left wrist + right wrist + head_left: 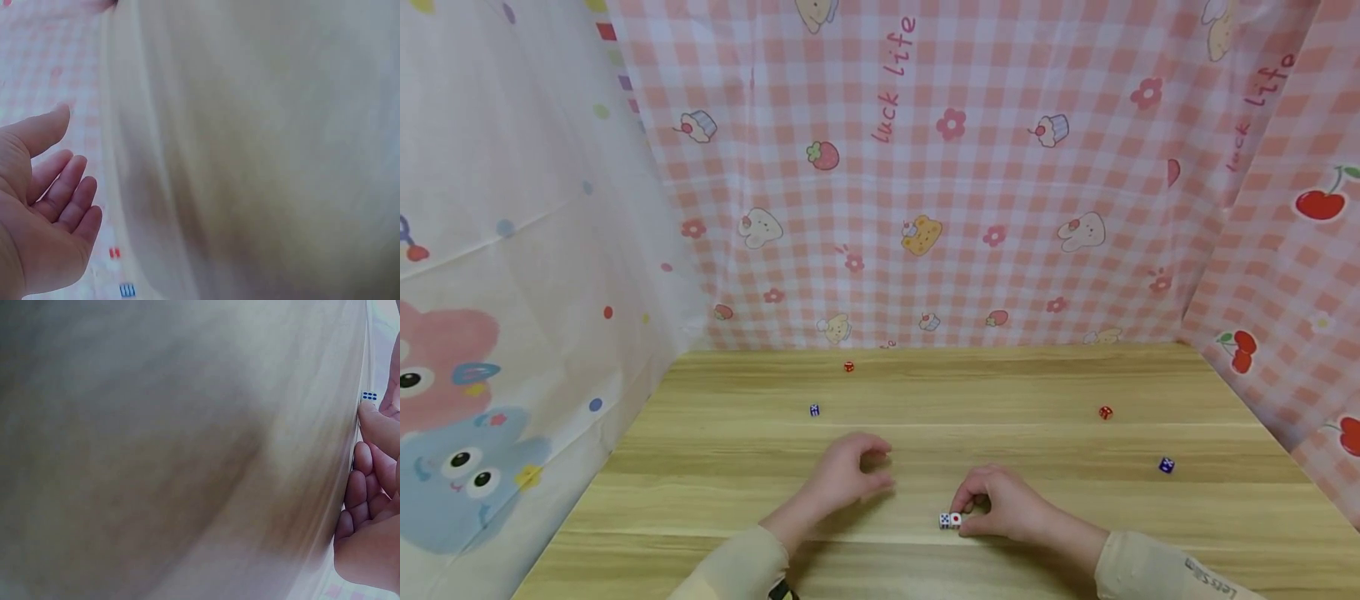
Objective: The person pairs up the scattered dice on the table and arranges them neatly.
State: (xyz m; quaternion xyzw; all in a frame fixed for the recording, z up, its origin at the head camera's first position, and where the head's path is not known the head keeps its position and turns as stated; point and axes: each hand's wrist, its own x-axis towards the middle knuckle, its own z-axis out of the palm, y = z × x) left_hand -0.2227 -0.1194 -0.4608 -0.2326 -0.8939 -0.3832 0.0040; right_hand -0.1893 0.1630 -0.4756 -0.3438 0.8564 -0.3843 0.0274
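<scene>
Two white dice sit side by side near the front of the wooden table, seemingly touching. The left white die (944, 521) shows blue pips; the right white die (956, 519) shows a single red pip on top. Thumb and forefinger of my right hand (1011, 507) pinch the right one. Blue pips of a white die (369, 395) appear beyond the thumb in the right wrist view. My left hand (846, 472) hovers to the left of the pair, its fingers relaxed and apart from the thumb; the left wrist view shows nothing in its palm.
A red die (848, 367) lies at the back, with a blue die (814, 410) nearer and to its left. On the right are another red die (1106, 412) and another blue die (1167, 465). Patterned cloth (925, 183) hangs behind and at both sides of the table (715, 467).
</scene>
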